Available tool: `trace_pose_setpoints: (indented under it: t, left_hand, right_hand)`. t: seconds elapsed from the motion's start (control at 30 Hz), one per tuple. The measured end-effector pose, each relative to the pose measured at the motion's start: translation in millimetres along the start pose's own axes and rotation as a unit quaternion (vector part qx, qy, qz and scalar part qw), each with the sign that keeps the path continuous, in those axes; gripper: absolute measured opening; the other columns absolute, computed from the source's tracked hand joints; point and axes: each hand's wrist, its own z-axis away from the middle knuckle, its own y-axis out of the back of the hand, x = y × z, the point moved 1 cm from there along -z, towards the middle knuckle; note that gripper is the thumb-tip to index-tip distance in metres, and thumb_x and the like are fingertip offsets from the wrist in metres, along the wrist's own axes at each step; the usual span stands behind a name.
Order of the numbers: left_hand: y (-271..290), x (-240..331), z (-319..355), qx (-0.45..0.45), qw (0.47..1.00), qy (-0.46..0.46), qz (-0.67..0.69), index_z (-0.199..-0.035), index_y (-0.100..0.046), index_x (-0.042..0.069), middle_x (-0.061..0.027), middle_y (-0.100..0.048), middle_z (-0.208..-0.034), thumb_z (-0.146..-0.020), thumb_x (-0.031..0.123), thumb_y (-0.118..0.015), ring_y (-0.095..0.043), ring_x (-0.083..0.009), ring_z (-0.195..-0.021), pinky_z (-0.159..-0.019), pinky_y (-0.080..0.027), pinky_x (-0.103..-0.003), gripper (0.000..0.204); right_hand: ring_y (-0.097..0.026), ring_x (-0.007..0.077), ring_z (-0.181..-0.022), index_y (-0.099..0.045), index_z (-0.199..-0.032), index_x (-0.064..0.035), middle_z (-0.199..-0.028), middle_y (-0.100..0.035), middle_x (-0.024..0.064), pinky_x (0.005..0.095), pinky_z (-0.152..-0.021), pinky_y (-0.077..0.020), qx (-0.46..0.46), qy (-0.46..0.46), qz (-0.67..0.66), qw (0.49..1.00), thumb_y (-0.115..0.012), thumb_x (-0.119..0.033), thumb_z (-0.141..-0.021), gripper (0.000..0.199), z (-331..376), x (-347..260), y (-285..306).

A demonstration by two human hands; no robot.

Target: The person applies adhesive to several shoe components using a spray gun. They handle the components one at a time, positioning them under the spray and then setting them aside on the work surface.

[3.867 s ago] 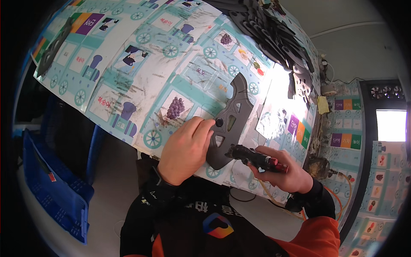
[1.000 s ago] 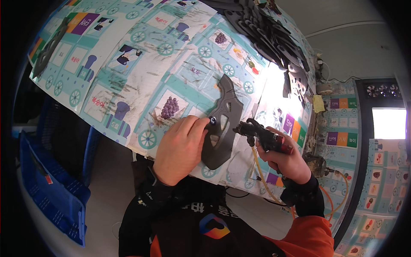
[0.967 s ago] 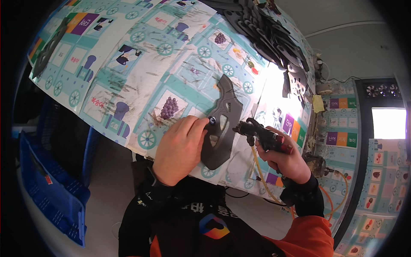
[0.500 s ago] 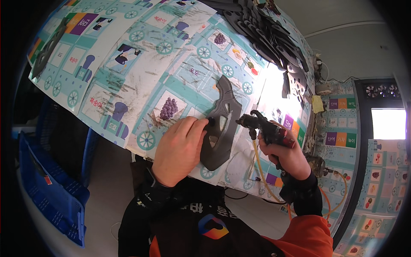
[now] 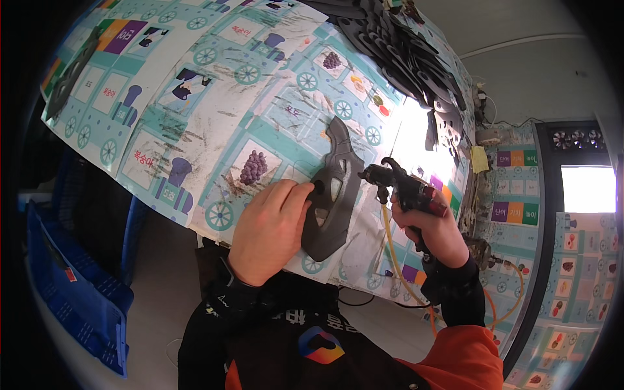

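A dark grey curved flat piece with cut-out openings [image 5: 330,239] lies on the table covered with printed sheets [image 5: 224,120]. My left hand [image 5: 268,227] pinches its left edge between thumb and fingers, beside the openings. To the right of the piece, my right hand [image 5: 441,235] is wrapped round a black and red spray gun [image 5: 408,194]. The gun's nozzle points left at the piece's right edge, close to it. A yellow hose [image 5: 394,247] hangs from beneath the gun. No spray can be made out.
Many similar dark pieces [image 5: 400,55] are heaped at the table's far right, and another dark piece [image 5: 73,78] lies at the far left. Blue plastic crates [image 5: 84,292] stand below the table's left edge. Orange tubing [image 5: 518,286] loops at the right.
The spray gun and my right hand have shifted slightly away from me along the piece's right edge. My left hand keeps its pinch, and the piece stays in place.
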Motion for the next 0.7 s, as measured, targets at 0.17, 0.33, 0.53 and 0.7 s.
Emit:
trace_pose_setpoints:
  t: [0.17,0.33,0.53,0.7]
  left_hand:
    - [1,1,0,0.000,1.000,0.002,-0.004,-0.121,-0.069,0.002,-0.0136,-0.066,-0.108,-0.093,0.001,-0.073,-0.068,-0.0371,-0.095,-0.082,-0.056,-0.045,0.029]
    - [0,-1,1,0.009,1.000,-0.002,-0.003,-0.121,-0.068,0.002,-0.0138,-0.066,-0.108,-0.093,0.001,-0.073,-0.068,-0.0372,-0.095,-0.082,-0.056,-0.046,0.029]
    - [-3,-2,0,0.011,1.000,-0.006,0.000,-0.121,-0.068,0.002,-0.0141,-0.066,-0.107,-0.093,0.001,-0.074,-0.068,-0.0371,-0.095,-0.082,-0.056,-0.045,0.029]
    - [-1,-2,1,0.003,1.000,-0.009,-0.013,-0.122,-0.067,0.001,-0.0133,-0.064,-0.107,-0.093,0.003,-0.073,-0.068,-0.0344,-0.097,-0.085,-0.057,-0.043,0.029]
  right_hand:
    - [-0.051,0.0048,-0.060,-0.067,-0.127,0.0006,-0.090,-0.068,0.0014,0.0222,-0.054,-0.0389,0.002,0.018,-0.002,1.000,-0.068,0.001,-0.087,0.040,-3,-2,-1]
    - [-0.051,0.0039,-0.060,-0.065,-0.132,0.0016,-0.093,-0.070,0.0011,0.0218,-0.054,-0.0394,-0.003,0.024,0.004,1.000,-0.069,0.002,-0.088,0.045,-6,0,-1]
    - [-0.053,0.0036,-0.062,-0.061,-0.140,0.0022,-0.097,-0.072,0.0002,0.0222,-0.054,-0.0401,-0.014,0.027,0.018,0.999,-0.070,0.003,-0.089,0.052,-10,-1,-1]
    - [-0.053,0.0043,-0.062,-0.061,-0.141,0.0024,-0.096,-0.072,-0.0003,0.0231,-0.055,-0.0404,-0.011,0.015,-0.003,1.000,-0.071,0.003,-0.089,0.053,-8,-7,-9]
